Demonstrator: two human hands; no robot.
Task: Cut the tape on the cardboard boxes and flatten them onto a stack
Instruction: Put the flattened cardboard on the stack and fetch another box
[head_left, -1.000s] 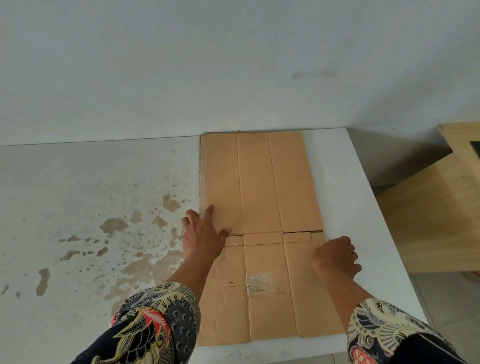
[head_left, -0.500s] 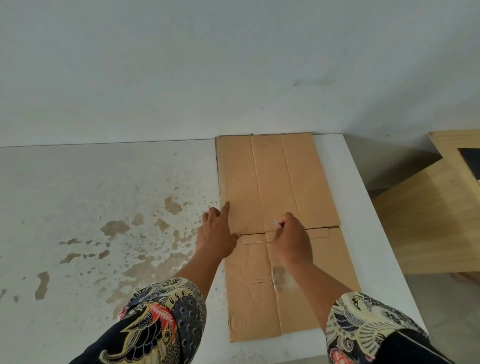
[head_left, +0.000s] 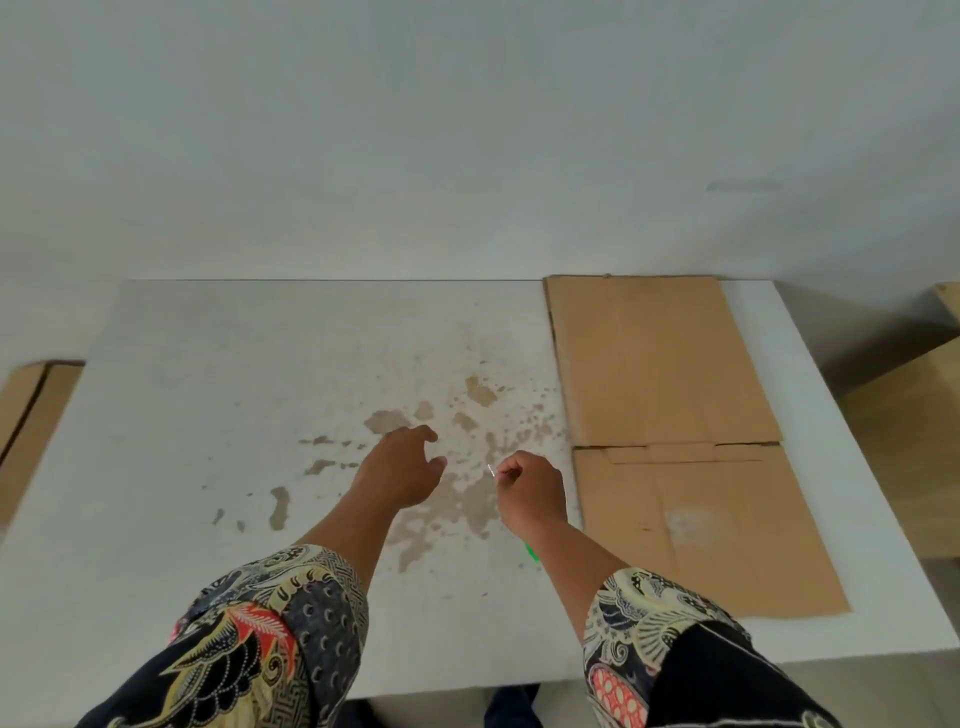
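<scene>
A white table (head_left: 208, 415) with brown stains (head_left: 447, 499) is carrying flattened cardboard (head_left: 670, 441), which is lying flat along its right side, reaching the far edge.

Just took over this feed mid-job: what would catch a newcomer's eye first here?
The flattened cardboard lying along the table's right side, against the wall. Next, brown stains spread across the table's middle, where both hands hover: the left hand loosely open, the right hand curled around a small blade. Another cardboard box shows at the left edge.

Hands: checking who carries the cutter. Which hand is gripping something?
The right hand, fingers curled round a small cutter whose thin blade tip pokes out; the left hand holds nothing.
</scene>
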